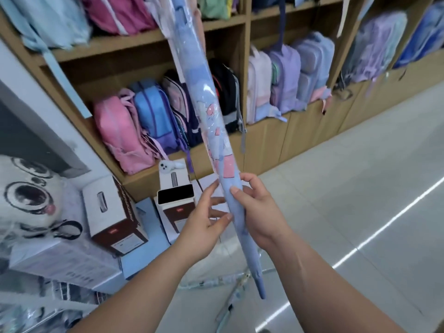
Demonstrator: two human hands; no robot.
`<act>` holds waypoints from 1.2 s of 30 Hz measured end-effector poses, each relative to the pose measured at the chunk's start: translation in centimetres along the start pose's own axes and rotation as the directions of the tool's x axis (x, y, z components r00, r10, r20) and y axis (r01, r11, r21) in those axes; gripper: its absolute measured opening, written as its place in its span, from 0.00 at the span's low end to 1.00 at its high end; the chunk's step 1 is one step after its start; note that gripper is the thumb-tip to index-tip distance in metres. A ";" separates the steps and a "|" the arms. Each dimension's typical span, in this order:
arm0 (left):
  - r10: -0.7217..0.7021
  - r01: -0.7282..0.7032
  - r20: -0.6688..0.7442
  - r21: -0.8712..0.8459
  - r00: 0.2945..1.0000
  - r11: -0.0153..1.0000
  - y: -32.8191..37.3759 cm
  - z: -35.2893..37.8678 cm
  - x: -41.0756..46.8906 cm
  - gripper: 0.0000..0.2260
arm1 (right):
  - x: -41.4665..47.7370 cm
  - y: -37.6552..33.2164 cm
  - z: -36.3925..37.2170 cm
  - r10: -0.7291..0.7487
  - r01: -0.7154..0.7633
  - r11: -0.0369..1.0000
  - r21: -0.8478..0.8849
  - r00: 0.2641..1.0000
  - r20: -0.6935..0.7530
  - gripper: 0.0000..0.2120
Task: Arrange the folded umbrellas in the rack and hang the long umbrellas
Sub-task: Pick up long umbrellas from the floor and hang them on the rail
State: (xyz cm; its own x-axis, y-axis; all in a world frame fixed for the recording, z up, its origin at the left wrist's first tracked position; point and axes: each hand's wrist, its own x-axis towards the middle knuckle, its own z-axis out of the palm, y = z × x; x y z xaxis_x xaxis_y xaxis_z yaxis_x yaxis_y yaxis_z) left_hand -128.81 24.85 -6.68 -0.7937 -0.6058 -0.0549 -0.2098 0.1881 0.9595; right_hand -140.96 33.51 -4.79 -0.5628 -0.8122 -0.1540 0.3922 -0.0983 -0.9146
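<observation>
Slippage is likely: right hand (254, 212) alone grips the plastic-wrapped umbrella (211, 111), left hand (204, 224) merely touching beside it, fingers straight.

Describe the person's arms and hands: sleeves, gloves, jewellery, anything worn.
The left forearm and right forearm are bare to the frame's edge, no sleeves in view. The left hand and right hand wear no gloves; no rings, watch or bracelets show. Visible fingernails are short and unpainted.
</observation>
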 end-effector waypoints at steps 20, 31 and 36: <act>0.057 -0.063 -0.037 -0.183 0.998 0.981 -1.6 -24.5 -12.1 0.27 | -2.3 -0.1 28.4 -0.276 0.286 0.953 -0.099 0.955 0.107 0.09; 0.178 -0.211 -0.254 -0.109 0.951 0.971 4.2 -30.3 -12.0 0.28 | -2.2 -2.6 31.5 -0.328 0.431 0.853 -0.296 0.882 0.339 0.21; 0.267 -0.303 -0.382 -0.037 0.885 0.952 8.0 -32.5 -11.7 0.31 | -2.3 -0.7 31.6 -0.338 0.470 0.839 -0.274 0.845 0.414 0.21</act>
State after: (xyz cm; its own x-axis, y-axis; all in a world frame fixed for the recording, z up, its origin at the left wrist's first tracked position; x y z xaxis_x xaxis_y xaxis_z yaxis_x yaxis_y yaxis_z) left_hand -102.65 8.31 10.60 -0.5400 -0.7814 0.3129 0.0617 0.3340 0.9406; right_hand -116.96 17.24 8.07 -0.3068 -0.8912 0.3342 -0.1355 -0.3066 -0.9421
